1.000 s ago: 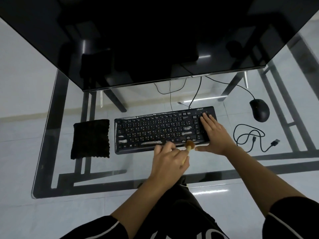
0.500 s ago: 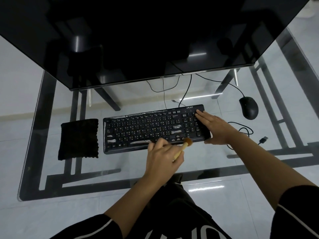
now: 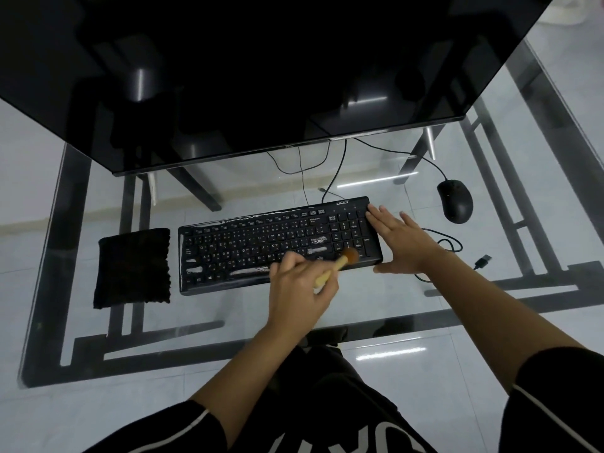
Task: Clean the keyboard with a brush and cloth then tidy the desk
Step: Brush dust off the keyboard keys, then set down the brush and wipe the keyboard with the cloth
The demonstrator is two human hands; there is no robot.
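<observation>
Head view. The left grip [image 3: 300, 289] is clenched on a small wooden brush [image 3: 338, 266], with the bristles on the keys at the numpad's near edge of the black Acer keyboard [image 3: 261, 243]. The right grip [image 3: 402, 240] is released, fingers flat, and braces the keyboard's right end. A black cloth [image 3: 132, 268] lies well left of the left grip, just beside the keyboard's left end, untouched.

Risks (judged):
1. The glass counter [image 3: 209, 308] looks slick. If the right grip lifts, brush strokes may skid the keyboard.
2. A loose USB cable [image 3: 482, 261] runs by the right wrist. An arm drag could snag it and pull it off the counter.
3. Dust is being flicked toward the right grip, so it may resettle on the keys or glass and will need a cloth pass.
4. The mouse [image 3: 455, 201] lies beyond the right grip and could get knocked on a reach.
</observation>
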